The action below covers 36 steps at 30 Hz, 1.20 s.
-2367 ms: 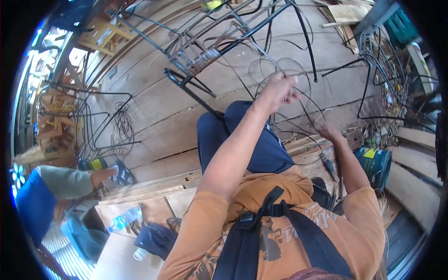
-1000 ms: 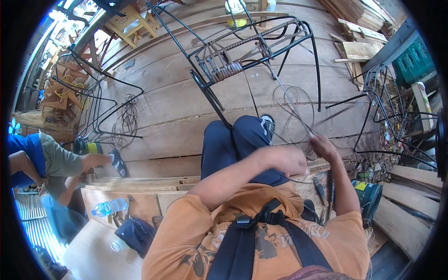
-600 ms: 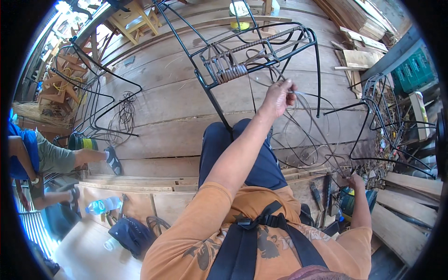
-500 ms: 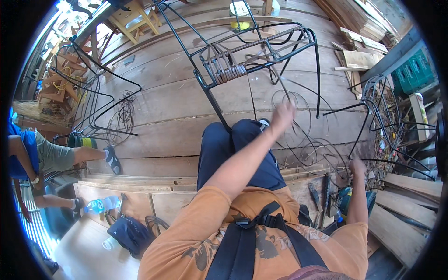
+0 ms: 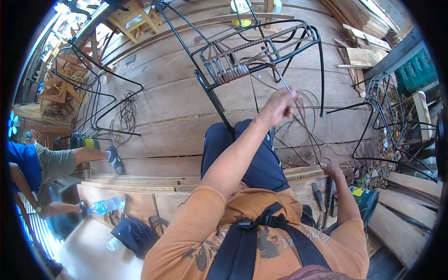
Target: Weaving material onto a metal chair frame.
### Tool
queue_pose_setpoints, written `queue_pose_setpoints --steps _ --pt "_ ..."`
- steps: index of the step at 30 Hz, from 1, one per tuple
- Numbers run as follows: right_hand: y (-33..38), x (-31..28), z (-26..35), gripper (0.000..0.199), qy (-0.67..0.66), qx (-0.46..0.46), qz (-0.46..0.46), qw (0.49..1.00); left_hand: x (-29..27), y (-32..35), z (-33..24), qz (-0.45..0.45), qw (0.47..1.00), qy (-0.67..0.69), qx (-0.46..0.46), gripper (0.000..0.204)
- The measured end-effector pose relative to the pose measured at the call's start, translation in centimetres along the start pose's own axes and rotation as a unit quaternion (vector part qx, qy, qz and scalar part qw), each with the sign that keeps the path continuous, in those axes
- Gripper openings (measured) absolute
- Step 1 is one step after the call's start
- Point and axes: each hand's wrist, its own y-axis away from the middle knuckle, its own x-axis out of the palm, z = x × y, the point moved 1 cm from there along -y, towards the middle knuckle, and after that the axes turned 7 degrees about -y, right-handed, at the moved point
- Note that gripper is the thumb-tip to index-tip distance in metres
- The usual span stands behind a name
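A black metal chair frame (image 5: pixel 322 70) stands in front of my knees. Brown cane-like strand is wound in a tight coil (image 5: pixel 233 73) around its near bar, with more strands crossing the frame. My left hand (image 5: pixel 281 106) is closed around a length of strand just to the right of the coil. A thin pale stretch rises from its fingers; I cannot tell if it is strand or a tool. Low on the right, my right hand (image 5: pixel 331 169) grips the trailing strand (image 5: pixel 308 128), which runs between both hands. Loose loops lie on the floor behind it.
Another black frame stands left beside a strand coil (image 5: pixel 127 114); a third frame (image 5: pixel 373 105) is at right. A person in a blue top (image 5: pixel 25 161) is at far left. A bottle (image 5: pixel 106 205) and dark bag (image 5: pixel 133 235) lie beside me. Tools (image 5: pixel 318 197) and planks (image 5: pixel 401 224) are at right.
My right hand has moved left, closer to my knees. My left hand has shifted slightly up toward the frame, and the strand between the hands now hangs more steeply.
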Motion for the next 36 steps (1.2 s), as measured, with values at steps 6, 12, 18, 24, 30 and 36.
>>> queue_pose_setpoints --steps 6,12,18,24,30,36 --pt "-18.3 -10.5 21.4 0.033 0.069 0.163 -0.104 0.979 -2.0 1.7 15.1 -0.004 0.672 -0.74 0.037 0.026" --pt "-22.2 -12.1 22.9 0.043 -0.301 0.212 0.032 0.929 1.2 4.3 14.2 0.239 0.547 -0.796 -0.102 0.035" --pt "-22.8 -10.3 36.2 0.043 -0.315 0.026 -0.258 0.913 -11.8 -1.7 18.5 0.386 0.644 -0.659 0.049 0.043" --pt "-14.5 -4.0 25.4 0.038 -0.231 0.304 -0.155 0.911 -1.9 0.8 0.6 0.08 0.982 -0.167 -0.04 0.017" --pt "-19.5 -2.6 22.3 0.033 -0.19 0.19 -0.263 0.927 -8.0 0.8 8.9 -0.048 0.563 -0.805 0.181 0.028" --pt "-25.3 -10.0 34.2 0.037 -0.413 0.026 -0.167 0.895 -3.3 2.6 13.2 0.225 0.592 -0.773 0.037 0.026"
